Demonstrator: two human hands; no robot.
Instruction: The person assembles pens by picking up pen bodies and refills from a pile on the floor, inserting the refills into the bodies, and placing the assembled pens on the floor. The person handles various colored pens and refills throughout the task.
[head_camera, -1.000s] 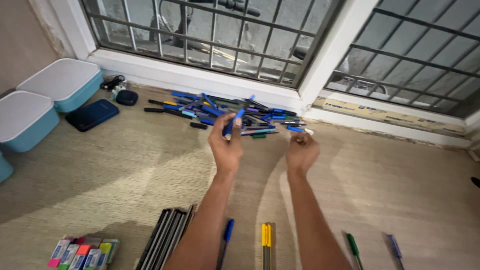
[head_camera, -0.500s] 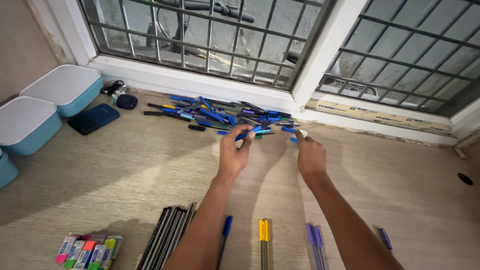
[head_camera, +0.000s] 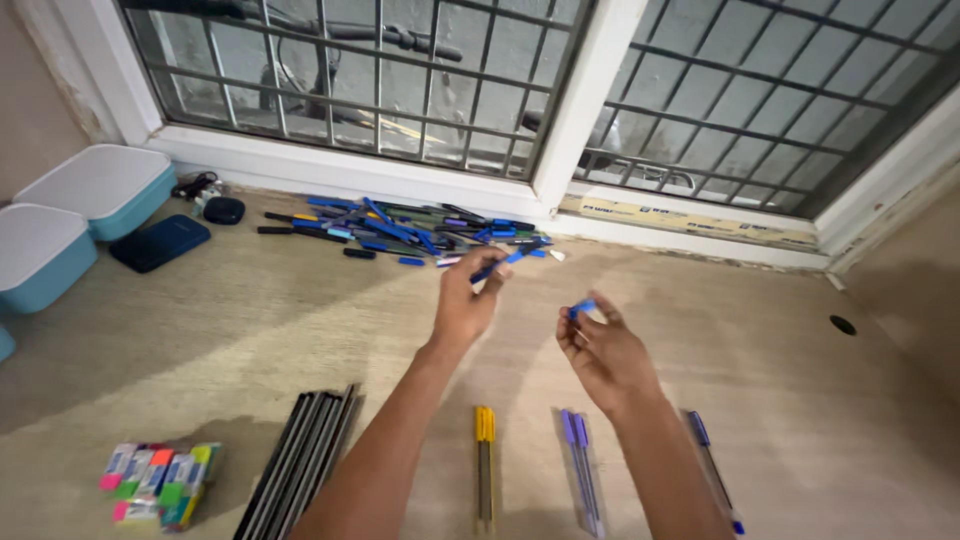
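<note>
Both hands are up off the floor now, and we can call a clear change: half a second back they were stretched out over the heap of pens (head_camera: 410, 232) by the window; now they have drawn back toward us and risen. Our left hand (head_camera: 465, 305) has its fingers closed around a blue pen (head_camera: 500, 265), held slantwise just short of the heap. Our right hand (head_camera: 598, 350) pinches a small blue cap (head_camera: 582, 308) between fingertips, the other fingers loosely curled. Pen and cap sit apart, so we judge the pen has just been uncapped, or is about to be capped; we cannot tell which.

Down on the pale wood-grain floor (head_camera: 250, 340), sorted rows lie nearer to us: yellow pens (head_camera: 484, 450), purple pens (head_camera: 580, 460), a single blue-capped pen (head_camera: 712, 468) to the right, a bundle of black pens (head_camera: 305, 465), and bright highlighters (head_camera: 158, 485) at the far left. Two pale blue lidded boxes (head_camera: 75, 210) and a dark blue case (head_camera: 160, 243) stand by the left wall. Ahead runs a white window frame (head_camera: 570, 110) with a metal grille.
</note>
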